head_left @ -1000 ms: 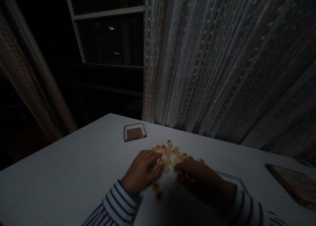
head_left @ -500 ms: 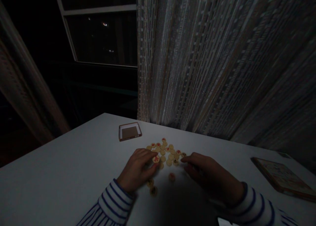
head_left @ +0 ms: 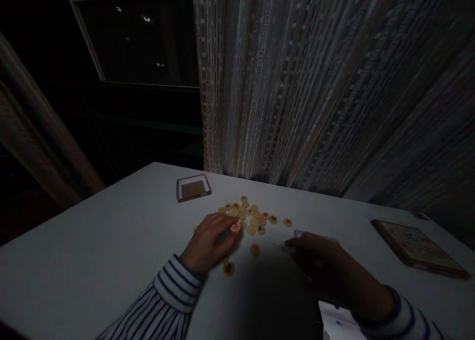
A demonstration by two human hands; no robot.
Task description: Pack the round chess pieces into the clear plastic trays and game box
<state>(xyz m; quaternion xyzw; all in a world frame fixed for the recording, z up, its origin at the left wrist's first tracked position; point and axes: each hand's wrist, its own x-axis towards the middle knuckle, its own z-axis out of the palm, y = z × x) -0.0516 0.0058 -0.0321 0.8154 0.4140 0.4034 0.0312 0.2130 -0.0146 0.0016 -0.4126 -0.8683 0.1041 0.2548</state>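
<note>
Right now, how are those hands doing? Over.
Left hand pinching a red-marked disc. Right hand apart, grip unclear. One loose disc on the table between them.

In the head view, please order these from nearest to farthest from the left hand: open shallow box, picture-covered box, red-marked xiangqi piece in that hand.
From the left hand:
1. Red-marked xiangqi piece: between thumb and fingers.
2. Open shallow box: beyond the hand, slightly left.
3. Picture-covered box: far over on the right.

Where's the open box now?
In the head view, the open box lies left of centre, far back on the table, beyond the left hand and left of the round pieces.
</note>
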